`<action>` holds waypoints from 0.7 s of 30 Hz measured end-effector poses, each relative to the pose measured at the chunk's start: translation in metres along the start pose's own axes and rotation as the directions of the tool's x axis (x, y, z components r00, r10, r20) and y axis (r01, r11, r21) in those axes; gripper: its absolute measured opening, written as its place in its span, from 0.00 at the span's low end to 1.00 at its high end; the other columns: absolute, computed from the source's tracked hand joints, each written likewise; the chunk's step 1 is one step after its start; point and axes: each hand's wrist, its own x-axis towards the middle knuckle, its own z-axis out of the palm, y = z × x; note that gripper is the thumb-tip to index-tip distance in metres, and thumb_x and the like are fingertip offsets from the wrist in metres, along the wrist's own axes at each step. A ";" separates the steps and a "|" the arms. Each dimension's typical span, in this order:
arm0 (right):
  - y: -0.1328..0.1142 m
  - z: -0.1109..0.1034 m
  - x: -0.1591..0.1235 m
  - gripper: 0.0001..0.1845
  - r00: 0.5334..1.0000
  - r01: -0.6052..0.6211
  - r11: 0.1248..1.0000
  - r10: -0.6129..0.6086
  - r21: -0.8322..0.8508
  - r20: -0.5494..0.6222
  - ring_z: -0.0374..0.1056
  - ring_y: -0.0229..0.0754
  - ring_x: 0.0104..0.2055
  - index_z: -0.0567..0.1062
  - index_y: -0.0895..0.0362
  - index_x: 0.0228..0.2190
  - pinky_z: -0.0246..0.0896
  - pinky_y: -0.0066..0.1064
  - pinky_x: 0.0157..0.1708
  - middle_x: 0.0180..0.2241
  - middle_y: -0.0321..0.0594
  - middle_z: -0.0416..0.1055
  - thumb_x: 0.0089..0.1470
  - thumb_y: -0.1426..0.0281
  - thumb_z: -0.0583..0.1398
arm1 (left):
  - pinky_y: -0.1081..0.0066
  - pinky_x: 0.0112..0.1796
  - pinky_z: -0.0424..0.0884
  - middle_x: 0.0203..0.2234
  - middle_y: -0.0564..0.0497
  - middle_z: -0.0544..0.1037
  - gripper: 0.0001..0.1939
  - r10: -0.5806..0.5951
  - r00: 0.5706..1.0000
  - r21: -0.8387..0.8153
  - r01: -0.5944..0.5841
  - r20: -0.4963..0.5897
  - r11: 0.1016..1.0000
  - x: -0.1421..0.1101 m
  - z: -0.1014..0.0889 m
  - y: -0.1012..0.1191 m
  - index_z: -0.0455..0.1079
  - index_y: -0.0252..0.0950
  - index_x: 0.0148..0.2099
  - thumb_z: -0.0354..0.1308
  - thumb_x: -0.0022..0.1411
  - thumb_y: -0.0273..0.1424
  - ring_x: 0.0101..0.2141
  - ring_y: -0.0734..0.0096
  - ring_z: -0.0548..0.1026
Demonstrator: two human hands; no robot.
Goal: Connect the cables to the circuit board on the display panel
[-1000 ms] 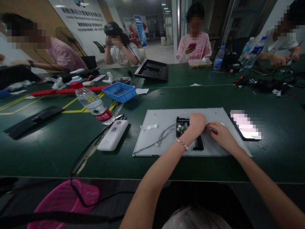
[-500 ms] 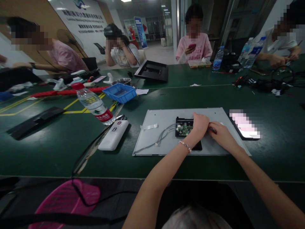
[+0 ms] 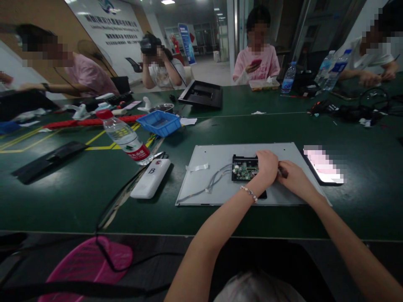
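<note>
A flat pale-grey display panel [image 3: 217, 153] lies on the table before me. On it sits a green circuit board [image 3: 245, 171] in a black frame, with grey cables [image 3: 217, 178] running off to the left. My left hand [image 3: 267, 167] is bent over the right part of the board, its fingers curled and mostly hidden behind the hand. Close against it, my right hand [image 3: 292, 178] pinches a small dark thing [image 3: 283, 172] that I cannot make out. A strip of silvery tape [image 3: 197, 167] sticks to the panel's left side.
Right of the panel lies a lit phone [image 3: 324, 165]. To the left are a white power bank [image 3: 151, 178], a leaning water bottle [image 3: 126, 140], a blue basket [image 3: 160, 123] and a black stand piece [image 3: 50, 161]. Several people sit around the green table [image 3: 201, 220].
My left hand has shifted slightly right and down, uncovering more of the circuit board. My right hand has moved a little to the right, still pinching the dark thing.
</note>
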 end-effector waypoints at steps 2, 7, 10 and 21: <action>0.002 0.001 0.000 0.13 1.000 0.016 1.000 -0.016 -0.004 0.014 0.66 0.49 0.43 0.72 0.57 0.38 0.60 0.41 0.44 0.41 0.46 0.70 0.47 0.71 0.59 | 0.61 0.41 0.67 0.40 0.33 0.73 0.13 -0.012 1.000 -0.016 0.011 -0.016 1.000 0.002 -0.002 0.000 0.70 0.20 0.45 0.46 0.63 0.18 0.41 0.58 0.73; 0.003 0.001 0.000 0.11 0.999 0.033 0.999 -0.034 0.021 0.042 0.65 0.49 0.43 0.73 0.56 0.38 0.61 0.42 0.45 0.42 0.45 0.68 0.51 0.70 0.57 | 0.66 0.37 0.68 0.38 0.37 0.72 0.13 -0.018 0.999 -0.050 0.016 -0.027 0.999 0.008 -0.003 -0.008 0.70 0.23 0.43 0.45 0.63 0.17 0.41 0.59 0.72; 0.003 0.000 -0.001 0.11 0.998 0.035 0.999 -0.036 0.033 0.049 0.66 0.48 0.43 0.74 0.54 0.39 0.61 0.43 0.45 0.41 0.44 0.68 0.52 0.70 0.56 | 0.67 0.36 0.69 0.38 0.37 0.72 0.13 -0.014 1.000 -0.055 0.013 -0.024 0.998 0.013 -0.003 -0.015 0.70 0.24 0.44 0.45 0.63 0.18 0.41 0.59 0.72; 0.001 0.000 -0.001 0.13 0.998 0.044 0.998 -0.046 0.036 0.054 0.65 0.47 0.45 0.74 0.54 0.42 0.61 0.44 0.47 0.43 0.44 0.67 0.54 0.69 0.56 | 0.64 0.40 0.66 0.38 0.38 0.74 0.12 0.124 0.988 -0.032 -0.127 -0.095 0.991 0.017 -0.025 -0.035 0.72 0.28 0.44 0.48 0.64 0.20 0.41 0.60 0.73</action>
